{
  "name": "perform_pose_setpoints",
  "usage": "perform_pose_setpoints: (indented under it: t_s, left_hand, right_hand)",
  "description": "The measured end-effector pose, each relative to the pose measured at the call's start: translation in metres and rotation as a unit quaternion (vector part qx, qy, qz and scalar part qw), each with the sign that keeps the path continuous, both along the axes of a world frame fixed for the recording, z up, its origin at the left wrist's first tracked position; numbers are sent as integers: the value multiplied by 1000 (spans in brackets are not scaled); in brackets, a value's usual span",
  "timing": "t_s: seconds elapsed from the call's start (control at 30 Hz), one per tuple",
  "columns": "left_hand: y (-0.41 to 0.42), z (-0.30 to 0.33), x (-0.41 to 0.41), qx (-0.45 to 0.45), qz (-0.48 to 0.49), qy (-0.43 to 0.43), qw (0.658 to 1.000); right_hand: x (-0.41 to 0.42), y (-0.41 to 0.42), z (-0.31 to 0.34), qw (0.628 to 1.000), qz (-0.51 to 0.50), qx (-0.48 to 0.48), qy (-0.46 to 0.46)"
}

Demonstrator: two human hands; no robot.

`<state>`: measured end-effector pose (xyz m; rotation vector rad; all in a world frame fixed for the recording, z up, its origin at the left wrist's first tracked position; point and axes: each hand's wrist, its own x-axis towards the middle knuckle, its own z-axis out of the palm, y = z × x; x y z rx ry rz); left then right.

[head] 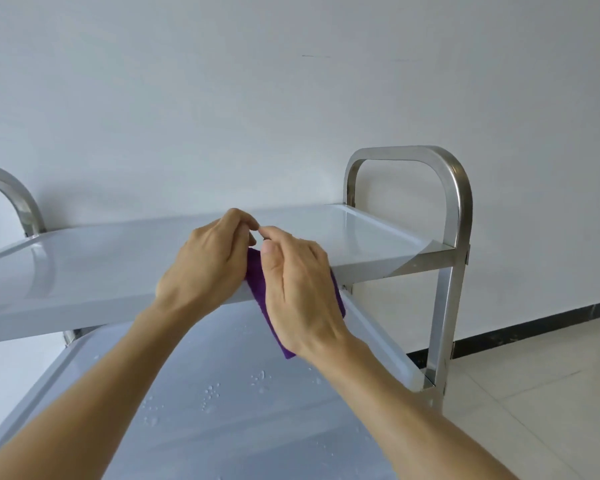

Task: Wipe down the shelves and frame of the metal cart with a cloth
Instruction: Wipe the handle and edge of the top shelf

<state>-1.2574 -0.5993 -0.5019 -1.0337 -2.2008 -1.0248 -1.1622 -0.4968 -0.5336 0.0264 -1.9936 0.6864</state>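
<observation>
Two hands meet over a folded purple cloth (pixel 260 296) at the front edge of the cart's top shelf (pixel 118 258). The cloth hangs down from that edge, mostly hidden between the palms, with its lower corner showing above the lower shelf (pixel 222 410). The right hand (pixel 298 296) lies over the cloth with its thumb against it and its fingers curled, gripping it. The left hand (pixel 205 261) sits just left of the cloth, touching it, with its fingers bent so that their tips meet the right hand's fingertips above the shelf edge; whether it grasps the cloth cannot be told. Both forearms reach in from below, crossing over the lower shelf, which carries scattered water droplets (pixel 212 393). To the right of the top shelf rises a stainless steel handle loop (pixel 454 188), which runs down into an upright post (pixel 442 323). A second curved handle (pixel 18 195) shows at the shelf's left end. Behind the cart stands a plain white wall (pixel 291 81), and right of it lies a pale tiled floor (pixel 551 393) with a dark baseboard (pixel 534 330).
</observation>
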Motion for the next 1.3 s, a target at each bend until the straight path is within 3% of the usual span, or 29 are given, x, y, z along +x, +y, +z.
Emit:
perform_pose_setpoints:
  t_s: [0.1, 0.17, 0.23, 0.33, 0.4, 0.43, 0.5, 0.67, 1.0, 1.1, 1.3]
  left_hand:
    - [-7, -2, 9, -15, -20, 100, 995]
    - [-8, -3, 17, -11, -28, 116, 993]
    - [-1, -4, 29, -2, -19, 112, 994]
    - [21, -13, 49, -74, 17, 150, 986]
    - [37, -21, 54, -170, 75, 186, 965]
    - [42, -25, 54, -211, 105, 206, 950]
    - [44, -29, 49, -240, 133, 238, 932]
    - [8, -31, 27, -195, 87, 294, 932]
    - [-127, -29, -5, -174, 159, 255, 938]
    - [-105, -30, 3, -171, 179, 243, 938]
    - [-11, -31, 26, -196, 128, 232, 944]
  right_hand:
    - [9, 17, 12, 987, 109, -118, -28]
    - [14, 45, 20, 984, 92, -151, 22]
    - [18, 76, 26, 990, 14, -128, 50]
    - [12, 108, 18, 989, -127, -23, -66]
    - [6, 116, 4, 945, -273, 121, -137]
    - [5, 116, 0, 932, -300, 150, -138]
    - [5, 118, -2, 928, -307, 153, -144]
    - [1, 128, -6, 929, -311, 165, -111]
    - [-5, 125, -13, 941, -299, 160, -14]
    - [-8, 121, -14, 936, -319, 151, 7]
    - [-7, 128, -16, 938, -311, 154, 23]
